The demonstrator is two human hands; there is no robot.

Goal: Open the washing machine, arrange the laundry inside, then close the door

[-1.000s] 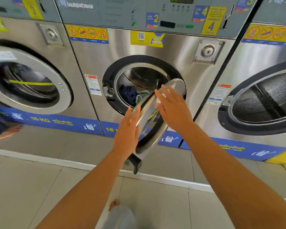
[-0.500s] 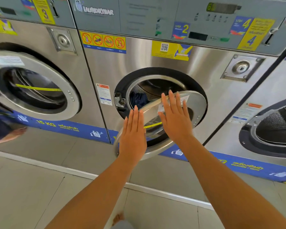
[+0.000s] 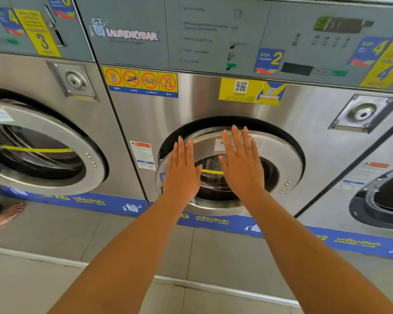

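Observation:
The middle washing machine (image 3: pixel 213 103) is stainless steel with a grey control panel above. Its round steel-rimmed glass door (image 3: pixel 284 159) lies almost flat against the opening, with a thin dark gap showing at the left edge. My left hand (image 3: pixel 182 173) presses flat on the door's left rim, fingers straight. My right hand (image 3: pixel 241 164) presses flat on the upper middle of the door, fingers spread over the rim and glass. The laundry inside is hidden behind the door and my hands.
A second washer with a shut door (image 3: pixel 39 150) stands to the left, and a third with an open drum (image 3: pixel 386 200) to the right. A raised step (image 3: pixel 55 236) runs along the machines' base above the tiled floor. A bare foot (image 3: pixel 7 214) is reflected at the left edge.
The door swung from half open to nearly flat against the machine, both hands pushing it forward. The blue laundry seen earlier in the drum is now covered. The view moved closer.

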